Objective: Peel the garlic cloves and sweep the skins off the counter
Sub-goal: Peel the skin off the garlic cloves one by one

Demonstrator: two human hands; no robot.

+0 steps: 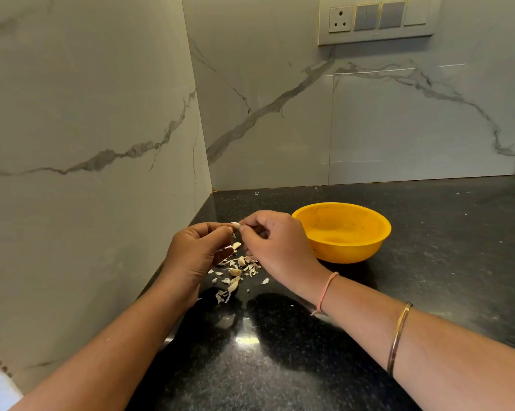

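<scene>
Black counter fills lower frame. Yellow bowl center-right, looks empty. Left hand & right hand both pinch one garlic clove at center, above counter. Loose skins scattered on counter below hands, left of bowl.

Hands over the skins, bowl to the right, counter corner behind.

The left hand and right hand meet on a garlic clove above the garlic skins lying on the counter; the bowl stands just right of the right hand, before the back wall.
</scene>
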